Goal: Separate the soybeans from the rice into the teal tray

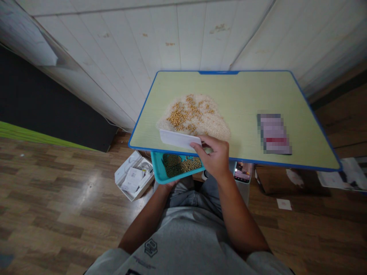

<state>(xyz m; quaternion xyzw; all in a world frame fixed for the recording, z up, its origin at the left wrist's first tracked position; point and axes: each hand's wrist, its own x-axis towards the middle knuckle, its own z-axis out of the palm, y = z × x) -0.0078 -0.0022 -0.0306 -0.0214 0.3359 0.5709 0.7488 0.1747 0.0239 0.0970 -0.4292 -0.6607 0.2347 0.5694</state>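
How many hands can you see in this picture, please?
2: the right hand pinches a white flat piece near the front edge of the green table; the left hand is beneath the teal tray, mostly hidden.

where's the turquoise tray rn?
In the head view, slightly left of centre: the turquoise tray is just below the near edge of the table, with the left hand at its near side and the white card above it.
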